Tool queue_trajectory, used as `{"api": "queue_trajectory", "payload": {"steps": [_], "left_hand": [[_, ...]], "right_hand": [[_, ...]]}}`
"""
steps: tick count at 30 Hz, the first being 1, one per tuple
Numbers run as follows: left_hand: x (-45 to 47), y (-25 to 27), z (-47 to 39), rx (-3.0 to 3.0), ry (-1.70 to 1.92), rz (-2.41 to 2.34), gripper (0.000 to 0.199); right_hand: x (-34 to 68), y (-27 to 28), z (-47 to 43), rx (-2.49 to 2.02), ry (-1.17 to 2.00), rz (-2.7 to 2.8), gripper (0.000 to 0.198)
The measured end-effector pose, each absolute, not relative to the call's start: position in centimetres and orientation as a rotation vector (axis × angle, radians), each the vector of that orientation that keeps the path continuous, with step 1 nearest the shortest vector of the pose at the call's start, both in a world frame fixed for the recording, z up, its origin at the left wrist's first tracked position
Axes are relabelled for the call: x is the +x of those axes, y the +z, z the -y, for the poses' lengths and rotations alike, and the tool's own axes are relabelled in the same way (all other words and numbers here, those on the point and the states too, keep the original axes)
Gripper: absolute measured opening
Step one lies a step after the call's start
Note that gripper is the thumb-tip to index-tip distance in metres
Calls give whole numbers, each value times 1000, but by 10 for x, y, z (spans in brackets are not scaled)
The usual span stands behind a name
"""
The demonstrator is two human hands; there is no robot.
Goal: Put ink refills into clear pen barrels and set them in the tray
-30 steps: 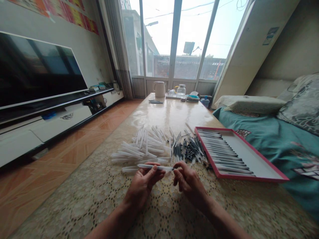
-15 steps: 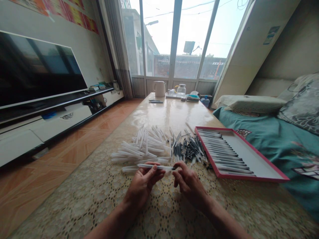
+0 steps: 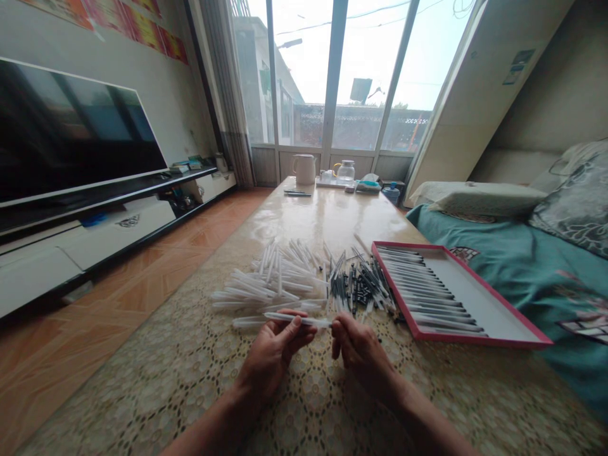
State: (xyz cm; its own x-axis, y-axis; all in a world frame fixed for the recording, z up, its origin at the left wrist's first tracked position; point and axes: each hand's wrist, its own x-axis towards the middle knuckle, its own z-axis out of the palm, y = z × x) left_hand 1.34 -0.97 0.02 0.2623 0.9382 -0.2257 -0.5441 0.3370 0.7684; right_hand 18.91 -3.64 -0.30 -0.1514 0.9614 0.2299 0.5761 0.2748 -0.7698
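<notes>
My left hand (image 3: 270, 354) grips a translucent white pen (image 3: 323, 323) between thumb and fingers, and the pen lies nearly level. At its right end, the closed fingertips of my right hand (image 3: 363, 348) pinch the pen. Those fingers hide the dark piece at that end. Just beyond my left hand lies a loose heap of white pen barrels (image 3: 263, 288). Thin refills and small black pen parts (image 3: 361, 285) are piled beyond my right hand. To the right, a shallow pink-rimmed box (image 3: 479, 342) holds a row of pens (image 3: 430, 294) with dark ends.
Both piles and the box rest on a long table with a patterned cover (image 3: 190, 361). At its far end stand a pale jug (image 3: 304, 170), a glass pitcher (image 3: 346, 172) and a tissue pack (image 3: 368, 185). A sofa with a green cover (image 3: 498, 253) borders the right side.
My right fingers have closed further over the pen's right end, covering the dark piece that showed there before. The pen has shifted very slightly right. Piles and box have stayed put.
</notes>
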Motion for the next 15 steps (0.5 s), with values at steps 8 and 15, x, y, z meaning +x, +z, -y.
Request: {"api": "queue_trajectory", "payload": {"steps": [8, 15], "left_hand": [[13, 0, 9, 621, 1109, -755, 19], [14, 0, 9, 630, 1097, -757, 20]], "right_hand": [[189, -4, 37, -1363, 717, 1791, 23], [190, -6, 35, -1388, 723, 1789, 36]]}}
